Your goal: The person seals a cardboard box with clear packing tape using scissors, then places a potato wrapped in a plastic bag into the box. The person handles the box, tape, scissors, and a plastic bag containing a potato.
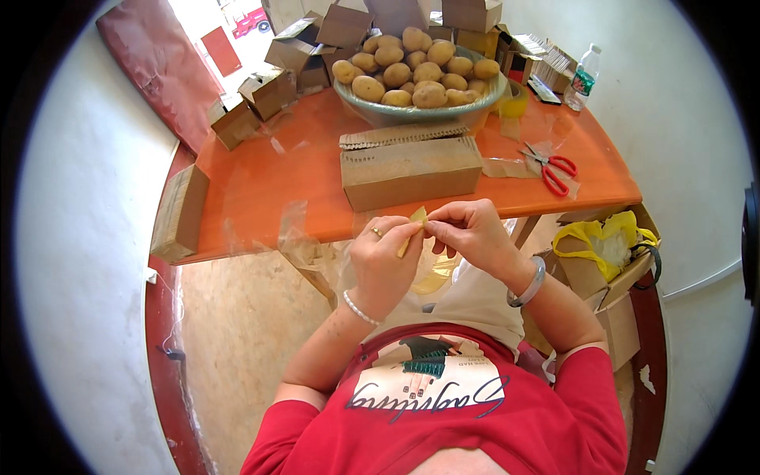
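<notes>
Two hands of ours meet just beyond our lap, at the near edge of the orange desk [261, 186]. Between them is a pale yellow strip [419, 214], short and folded-looking; we cannot tell its material. Our left hand [385, 255] has its grip closed on the strip, thumb against curled fingers. Our right hand [477, 240] keeps a narrow grip, thumb and forefinger pinched at the strip's right side, the other fingers loosely bent.

Just past our fingertips lies a long cardboard box [412, 172], its near face set back slightly from the desk's edge. Right behind it, a wide basin [408, 116] heaped with potatoes [428, 73] closes off the far middle. To the left, a broad stretch of orange desktop runs as far as an upright carton [180, 214] at the left edge; clear film [294, 226] droops over the near edge there. On the right, the red-handled scissors [545, 161] leave a narrower strip of surface toward the right edge, with a plastic bottle [582, 82] at the far right corner. Below that near right corner, an open box [631, 275] with a yellow bag [580, 233] crowds our right elbow's side.
</notes>
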Action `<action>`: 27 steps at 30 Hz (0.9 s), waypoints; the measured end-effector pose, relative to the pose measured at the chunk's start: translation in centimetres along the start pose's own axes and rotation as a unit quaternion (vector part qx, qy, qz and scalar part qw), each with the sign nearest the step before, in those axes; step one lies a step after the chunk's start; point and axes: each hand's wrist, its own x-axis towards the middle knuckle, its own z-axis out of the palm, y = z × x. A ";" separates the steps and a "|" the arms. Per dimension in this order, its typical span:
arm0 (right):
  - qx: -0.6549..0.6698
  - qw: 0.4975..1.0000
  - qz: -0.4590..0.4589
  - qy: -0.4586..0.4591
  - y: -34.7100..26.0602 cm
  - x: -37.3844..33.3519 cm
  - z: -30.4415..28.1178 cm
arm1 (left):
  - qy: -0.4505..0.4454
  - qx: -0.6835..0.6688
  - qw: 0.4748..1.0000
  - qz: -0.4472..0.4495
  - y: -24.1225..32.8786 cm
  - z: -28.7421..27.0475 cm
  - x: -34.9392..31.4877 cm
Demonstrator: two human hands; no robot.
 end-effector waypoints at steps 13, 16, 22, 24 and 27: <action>0.032 0.999 -0.012 0.005 0.6 0.2 0.0 | -0.012 -0.009 1.000 -0.014 -0.2 0.2 0.1; 0.034 0.999 -0.015 0.005 0.8 0.3 0.0 | -0.012 -0.004 1.000 -0.011 -0.2 0.2 0.1; 0.030 1.000 -0.008 0.002 0.7 0.4 -0.1 | -0.015 0.009 1.000 0.000 -0.1 0.2 0.2; 0.022 1.000 0.008 -0.001 0.6 0.4 -0.2 | -0.016 0.007 1.000 0.001 -0.1 0.3 0.2; 0.017 1.000 0.005 -0.003 0.5 0.4 -0.3 | -0.014 0.005 1.000 0.005 -0.2 0.4 0.2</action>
